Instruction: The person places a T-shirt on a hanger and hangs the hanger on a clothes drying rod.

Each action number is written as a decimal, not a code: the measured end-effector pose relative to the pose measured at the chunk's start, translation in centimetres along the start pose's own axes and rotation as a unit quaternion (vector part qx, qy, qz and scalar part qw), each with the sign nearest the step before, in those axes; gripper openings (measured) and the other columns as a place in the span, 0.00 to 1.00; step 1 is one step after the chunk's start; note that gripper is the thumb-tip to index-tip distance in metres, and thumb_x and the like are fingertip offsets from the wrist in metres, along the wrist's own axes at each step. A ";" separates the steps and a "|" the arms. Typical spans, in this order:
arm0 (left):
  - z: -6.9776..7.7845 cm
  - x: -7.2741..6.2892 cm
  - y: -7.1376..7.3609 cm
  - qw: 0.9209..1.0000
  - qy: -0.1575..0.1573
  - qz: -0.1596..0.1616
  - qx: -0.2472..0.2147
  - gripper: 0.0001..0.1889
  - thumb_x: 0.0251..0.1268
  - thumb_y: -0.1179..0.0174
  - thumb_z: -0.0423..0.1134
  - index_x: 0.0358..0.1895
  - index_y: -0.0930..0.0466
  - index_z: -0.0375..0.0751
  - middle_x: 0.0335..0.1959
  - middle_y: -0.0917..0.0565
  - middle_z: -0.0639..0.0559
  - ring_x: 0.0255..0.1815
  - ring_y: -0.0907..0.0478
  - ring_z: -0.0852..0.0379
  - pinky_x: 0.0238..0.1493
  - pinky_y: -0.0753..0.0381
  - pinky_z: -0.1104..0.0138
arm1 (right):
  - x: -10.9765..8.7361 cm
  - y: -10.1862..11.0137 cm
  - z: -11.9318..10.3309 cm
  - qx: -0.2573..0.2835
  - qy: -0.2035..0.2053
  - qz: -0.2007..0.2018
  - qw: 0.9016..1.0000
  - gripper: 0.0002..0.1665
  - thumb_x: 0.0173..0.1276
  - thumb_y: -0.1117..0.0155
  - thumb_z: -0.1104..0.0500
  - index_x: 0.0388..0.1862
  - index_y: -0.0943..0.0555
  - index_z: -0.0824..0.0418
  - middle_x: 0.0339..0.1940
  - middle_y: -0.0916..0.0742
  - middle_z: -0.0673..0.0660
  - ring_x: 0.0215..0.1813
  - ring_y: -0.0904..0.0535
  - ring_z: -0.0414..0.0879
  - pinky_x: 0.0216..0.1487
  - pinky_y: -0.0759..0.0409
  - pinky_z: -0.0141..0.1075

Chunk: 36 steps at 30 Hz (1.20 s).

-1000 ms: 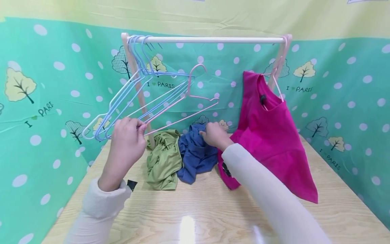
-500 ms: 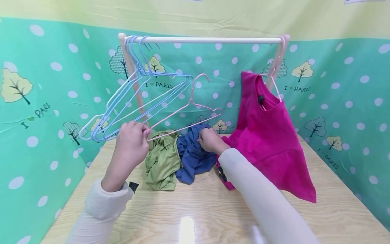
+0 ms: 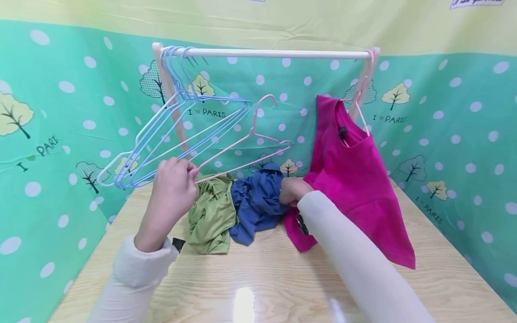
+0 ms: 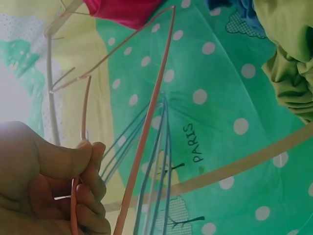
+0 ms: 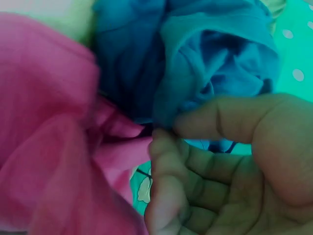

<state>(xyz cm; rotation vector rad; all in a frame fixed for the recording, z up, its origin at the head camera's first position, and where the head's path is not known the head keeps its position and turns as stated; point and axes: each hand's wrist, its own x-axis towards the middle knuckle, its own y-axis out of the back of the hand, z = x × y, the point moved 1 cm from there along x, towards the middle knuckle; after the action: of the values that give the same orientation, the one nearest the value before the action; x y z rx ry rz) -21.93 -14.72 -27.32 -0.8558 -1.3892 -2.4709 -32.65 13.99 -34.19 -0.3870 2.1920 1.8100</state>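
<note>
My left hand point(image 3: 174, 193) grips one end of a pink clothes hanger point(image 3: 230, 146), held in the air with its hook up, off the rack. In the left wrist view, thumb and fingers close round the hanger's thin rod point(image 4: 84, 110). My right hand point(image 3: 294, 190) is at the right side of a crumpled blue garment point(image 3: 258, 193) on the table. The right wrist view has its thumb and forefinger pinching a fold of the blue cloth point(image 5: 183, 63). A crumpled green garment point(image 3: 212, 215) lies against the blue one's left side.
A clothes rack point(image 3: 262, 53) spans the back. Several blue and white hangers point(image 3: 151, 130) hang at its left end, just behind my left hand. A magenta dress point(image 3: 355, 179) hangs on a pink hanger at the right, close by my right forearm. A patterned curtain surrounds the wooden table point(image 3: 202, 287).
My right hand has moved from the blue garment's top down to its right side and pinches it there. The pink hanger has come down slightly, its hook tilting right, in my left hand.
</note>
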 end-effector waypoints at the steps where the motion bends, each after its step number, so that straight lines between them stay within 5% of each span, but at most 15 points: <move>1: 0.0 0.0 0.1 1.000 0.000 -0.003 0.003 0.07 0.72 0.44 0.27 0.36 0.19 0.28 0.35 0.21 0.37 0.39 0.31 0.37 0.44 0.32 0.49 | 0.0 0.2 -0.1 -0.001 0.001 0.013 1.000 0.07 0.67 0.44 0.64 0.35 0.19 0.67 0.20 0.18 0.56 0.17 0.24 0.44 0.20 0.25 0.34; 4: 0.1 -0.2 0.7 1.000 -0.003 -0.014 0.017 0.07 0.72 0.44 0.27 0.35 0.18 0.27 0.34 0.21 0.37 0.37 0.31 0.37 0.44 0.31 0.50 | 0.0 0.5 -0.1 0.016 0.002 0.089 0.996 0.14 0.72 0.45 0.59 0.41 0.17 0.68 0.39 0.13 0.63 0.35 0.16 0.52 0.40 0.17 0.42; 8: 0.1 -0.5 2.1 0.999 -0.010 -0.029 0.033 0.09 0.72 0.44 0.28 0.37 0.17 0.25 0.35 0.19 0.34 0.40 0.27 0.33 0.50 0.29 0.44 | 0.5 0.3 0.2 0.076 0.019 0.186 0.979 0.20 0.77 0.45 0.53 0.44 0.17 0.70 0.56 0.16 0.68 0.59 0.21 0.62 0.62 0.23 0.52; 15: 0.3 -1.1 4.3 0.998 -0.019 -0.047 0.039 0.09 0.72 0.44 0.28 0.35 0.17 0.26 0.32 0.20 0.36 0.39 0.27 0.33 0.48 0.30 0.44 | 2.0 -0.9 0.5 0.203 0.036 0.236 0.950 0.19 0.77 0.39 0.52 0.36 0.23 0.69 0.45 0.16 0.69 0.54 0.20 0.62 0.57 0.23 0.51; 18: 0.5 -1.3 4.7 0.998 -0.015 -0.053 0.038 0.09 0.73 0.43 0.29 0.37 0.16 0.26 0.33 0.20 0.36 0.38 0.28 0.35 0.45 0.30 0.46 | 2.6 -1.3 0.8 0.279 0.025 0.245 0.928 0.15 0.74 0.38 0.58 0.31 0.27 0.66 0.35 0.21 0.63 0.47 0.22 0.59 0.51 0.23 0.48; 23: 0.6 -1.6 5.0 0.997 -0.021 -0.057 0.046 0.09 0.72 0.43 0.28 0.36 0.16 0.27 0.32 0.20 0.37 0.37 0.27 0.36 0.44 0.30 0.46 | 3.5 -1.6 1.2 0.391 -0.006 0.230 0.891 0.22 0.71 0.37 0.66 0.20 0.35 0.59 0.23 0.33 0.54 0.37 0.30 0.53 0.37 0.29 0.41; 31: 0.6 -1.5 4.4 0.997 -0.018 -0.061 0.048 0.09 0.71 0.44 0.27 0.37 0.16 0.23 0.34 0.18 0.32 0.42 0.25 0.30 0.49 0.28 0.42 | 3.9 -1.2 1.5 0.435 -0.036 0.208 0.875 0.24 0.71 0.39 0.66 0.16 0.36 0.58 0.19 0.35 0.51 0.29 0.34 0.49 0.31 0.32 0.38; 36: 0.5 -1.4 3.7 0.997 -0.018 -0.046 0.052 0.08 0.70 0.43 0.27 0.35 0.17 0.24 0.33 0.18 0.33 0.40 0.25 0.31 0.50 0.29 0.43 | 3.5 -0.9 1.4 0.457 -0.034 0.225 0.860 0.21 0.70 0.38 0.64 0.17 0.32 0.58 0.27 0.29 0.54 0.37 0.31 0.50 0.35 0.30 0.37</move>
<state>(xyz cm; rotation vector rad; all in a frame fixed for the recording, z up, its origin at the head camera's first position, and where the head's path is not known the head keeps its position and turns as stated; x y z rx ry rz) -19.03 -16.46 -25.26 -0.8373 -1.5877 -2.4348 -35.49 15.08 -36.54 0.4201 2.9064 0.6859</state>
